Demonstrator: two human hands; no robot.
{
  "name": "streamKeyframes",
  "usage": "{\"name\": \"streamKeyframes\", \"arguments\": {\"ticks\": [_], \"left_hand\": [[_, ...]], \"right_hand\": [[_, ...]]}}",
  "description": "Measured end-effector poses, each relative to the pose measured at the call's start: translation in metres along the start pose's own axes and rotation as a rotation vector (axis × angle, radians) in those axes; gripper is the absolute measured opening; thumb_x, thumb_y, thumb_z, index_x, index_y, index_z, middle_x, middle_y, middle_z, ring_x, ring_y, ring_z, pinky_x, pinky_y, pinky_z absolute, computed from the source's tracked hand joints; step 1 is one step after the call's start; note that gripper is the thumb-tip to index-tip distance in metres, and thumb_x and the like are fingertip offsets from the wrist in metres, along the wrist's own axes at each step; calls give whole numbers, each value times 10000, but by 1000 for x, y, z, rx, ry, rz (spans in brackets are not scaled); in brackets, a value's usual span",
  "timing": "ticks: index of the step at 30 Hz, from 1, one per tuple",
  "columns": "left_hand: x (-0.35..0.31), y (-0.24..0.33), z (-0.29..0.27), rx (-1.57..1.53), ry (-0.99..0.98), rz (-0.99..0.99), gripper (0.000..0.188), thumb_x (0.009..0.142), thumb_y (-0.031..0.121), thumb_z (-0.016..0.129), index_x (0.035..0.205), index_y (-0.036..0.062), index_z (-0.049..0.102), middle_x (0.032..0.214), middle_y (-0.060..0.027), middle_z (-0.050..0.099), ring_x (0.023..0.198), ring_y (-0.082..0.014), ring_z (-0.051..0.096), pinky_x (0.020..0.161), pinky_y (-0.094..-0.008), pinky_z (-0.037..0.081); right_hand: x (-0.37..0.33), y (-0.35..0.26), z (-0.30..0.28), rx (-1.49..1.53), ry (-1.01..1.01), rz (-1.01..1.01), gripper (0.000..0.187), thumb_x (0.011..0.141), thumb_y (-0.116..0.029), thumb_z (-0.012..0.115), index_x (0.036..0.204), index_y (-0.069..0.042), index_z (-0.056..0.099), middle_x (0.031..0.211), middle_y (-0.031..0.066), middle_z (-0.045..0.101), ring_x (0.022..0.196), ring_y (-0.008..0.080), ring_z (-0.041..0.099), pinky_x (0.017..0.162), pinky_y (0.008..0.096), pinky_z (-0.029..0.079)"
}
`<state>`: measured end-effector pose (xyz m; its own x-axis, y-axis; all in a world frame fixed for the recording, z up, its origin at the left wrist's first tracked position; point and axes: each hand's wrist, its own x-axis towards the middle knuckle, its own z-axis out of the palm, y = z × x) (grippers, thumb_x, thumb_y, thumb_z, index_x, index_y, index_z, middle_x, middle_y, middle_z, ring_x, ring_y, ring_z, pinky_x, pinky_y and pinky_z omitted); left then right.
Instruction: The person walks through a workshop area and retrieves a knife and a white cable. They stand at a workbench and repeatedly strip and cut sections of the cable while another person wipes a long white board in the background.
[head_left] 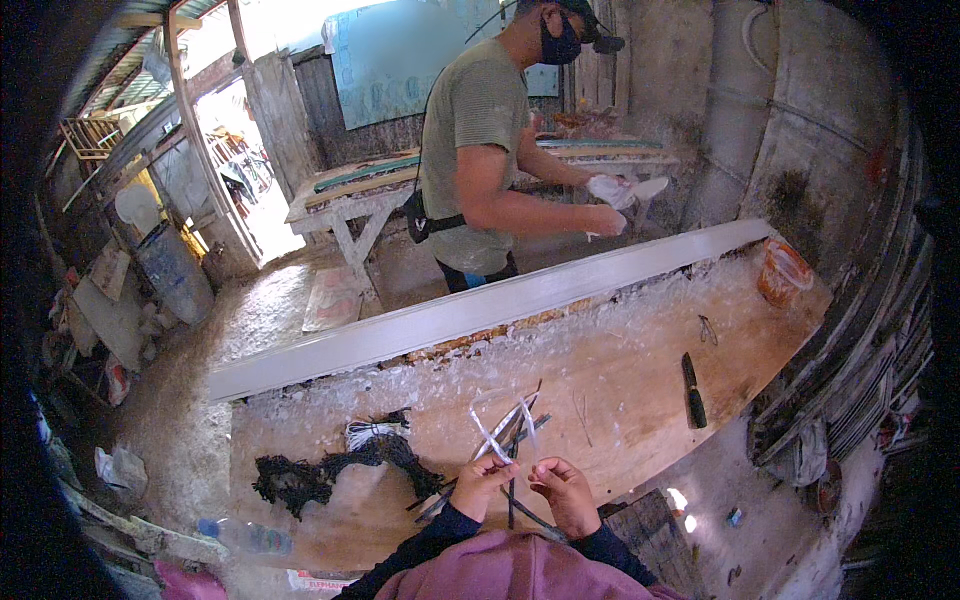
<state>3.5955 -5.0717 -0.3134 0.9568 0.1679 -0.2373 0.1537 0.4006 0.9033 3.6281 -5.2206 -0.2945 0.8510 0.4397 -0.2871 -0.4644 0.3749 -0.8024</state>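
Low over the plywood table, my left hand (482, 487) pinches a thin white strip (487, 434). The strip rises in a bent loop and comes back down toward my right hand (563, 494), whose thumb and fingertips are pressed together on its other end. Beneath and between the hands lies a loose pile of dark and pale strips (514, 436). Left of my hands a bundle of black cord (292, 483) stretches over the tabletop, with a small white bundle (377, 432) beside its right part.
A black-handled knife (694, 392) rests on the plywood table (620, 420), right of my hands. An orange tub (783, 273) stands at its far right corner. A long white board (480, 308) runs along the far edge. Beyond it a masked co-worker (478, 150) handles a white-coated tool (648, 190).
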Motion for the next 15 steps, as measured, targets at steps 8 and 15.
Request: {"name": "streamKeyframes", "arguments": {"ticks": [8, 15], "left_hand": [[-10, 16, 13, -2, 9, 86, 104, 763, 169, 625, 763, 68, 597, 618, 37, 521, 534, -34, 431, 478, -169, 305], [-7, 4, 9, 45, 48, 148, 73, 750, 128, 627, 779, 63, 611, 653, 22, 557, 543, -36, 427, 488, -170, 299]], "right_hand": [[0, 7, 3, -22, -35, 15, 110, 805, -118, 571, 841, -13, 572, 805, 49, 597, 730, 96, 531, 691, 221, 419], [0, 12, 1, -10, -32, 48, 101, 793, -77, 567, 835, 15, 560, 790, 74, 603, 722, 122, 566, 695, 239, 447]]}}
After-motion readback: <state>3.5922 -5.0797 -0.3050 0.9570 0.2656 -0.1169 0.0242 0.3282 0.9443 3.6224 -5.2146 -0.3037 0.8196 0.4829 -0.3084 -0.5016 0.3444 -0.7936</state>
